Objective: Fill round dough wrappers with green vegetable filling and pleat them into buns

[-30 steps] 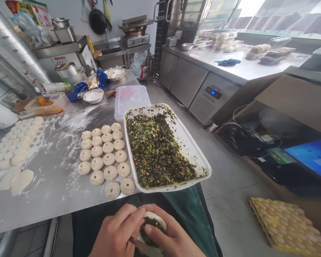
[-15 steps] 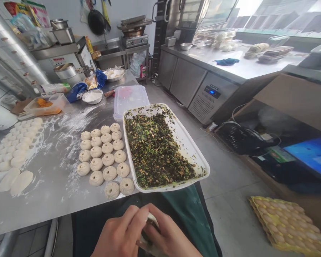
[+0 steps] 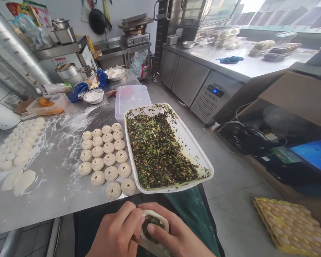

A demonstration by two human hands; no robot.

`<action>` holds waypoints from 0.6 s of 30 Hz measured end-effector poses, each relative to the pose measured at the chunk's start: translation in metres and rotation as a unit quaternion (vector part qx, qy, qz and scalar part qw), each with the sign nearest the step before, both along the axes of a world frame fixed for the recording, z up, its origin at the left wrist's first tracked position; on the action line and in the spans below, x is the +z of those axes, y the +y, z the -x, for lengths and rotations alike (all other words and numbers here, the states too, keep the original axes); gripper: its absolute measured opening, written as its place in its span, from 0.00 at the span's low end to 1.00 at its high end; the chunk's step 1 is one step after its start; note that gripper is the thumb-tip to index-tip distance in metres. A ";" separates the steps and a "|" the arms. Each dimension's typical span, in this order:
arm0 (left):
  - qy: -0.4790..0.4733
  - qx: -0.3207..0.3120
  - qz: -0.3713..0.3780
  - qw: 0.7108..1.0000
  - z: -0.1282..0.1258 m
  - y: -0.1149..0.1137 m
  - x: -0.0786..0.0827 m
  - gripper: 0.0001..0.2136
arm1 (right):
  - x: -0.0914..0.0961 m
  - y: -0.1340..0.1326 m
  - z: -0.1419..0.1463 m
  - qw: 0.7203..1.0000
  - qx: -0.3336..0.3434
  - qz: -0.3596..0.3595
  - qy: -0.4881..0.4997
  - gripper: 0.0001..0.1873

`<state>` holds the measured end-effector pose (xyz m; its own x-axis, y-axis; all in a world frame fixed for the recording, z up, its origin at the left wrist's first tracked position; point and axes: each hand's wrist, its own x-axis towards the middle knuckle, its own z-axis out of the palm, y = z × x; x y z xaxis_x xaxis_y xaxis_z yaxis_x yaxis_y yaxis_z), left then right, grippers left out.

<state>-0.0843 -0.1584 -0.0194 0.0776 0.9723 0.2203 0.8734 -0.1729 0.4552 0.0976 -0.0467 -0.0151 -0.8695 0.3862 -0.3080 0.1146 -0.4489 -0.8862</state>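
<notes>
Just off the near edge of the floured steel table [image 3: 50, 194], above the dark apron [image 3: 192, 217], both hands pinch one half-closed bun [image 3: 153, 225]. The left hand [image 3: 116, 233] grips its left rim with thumb and forefinger; the right hand [image 3: 178, 237] cups it from the right, thumb pressed on the green filling showing through the open top. A thin flat tool [image 3: 144, 245] lies under the bun between the hands. Finished pleated buns [image 3: 105, 157] sit in rows near the table's near edge, just beside the white tray of chopped filling [image 3: 200, 157], which overhangs that edge.
</notes>
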 end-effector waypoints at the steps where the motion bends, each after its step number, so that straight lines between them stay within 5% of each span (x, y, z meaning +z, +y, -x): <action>1: 0.004 0.003 -0.009 1.000 0.001 0.000 0.000 0.16 | -0.002 -0.001 0.000 1.000 -0.009 0.017 0.020 0.23; 6: 0.002 -0.016 -0.018 1.000 -0.002 0.003 0.000 0.17 | -0.008 -0.012 0.004 0.997 -0.040 0.053 0.026 0.20; 8: -0.004 -0.006 -0.005 1.000 -0.003 0.003 0.000 0.13 | -0.008 -0.016 0.006 0.998 -0.059 0.036 0.002 0.19; 12: 0.029 -0.037 0.020 0.999 -0.003 0.002 0.000 0.21 | -0.010 -0.018 0.010 0.997 -0.080 0.006 -0.015 0.19; 18: 0.042 -0.022 0.025 0.999 -0.006 0.002 -0.003 0.14 | -0.020 -0.019 0.013 0.996 -0.068 -0.022 -0.048 0.17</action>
<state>-0.0787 -0.1566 -0.0225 0.1363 0.9774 0.1616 0.9011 -0.1901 0.3897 0.0846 -0.0658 -0.0353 -0.7759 0.5128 -0.3675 0.1409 -0.4269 -0.8932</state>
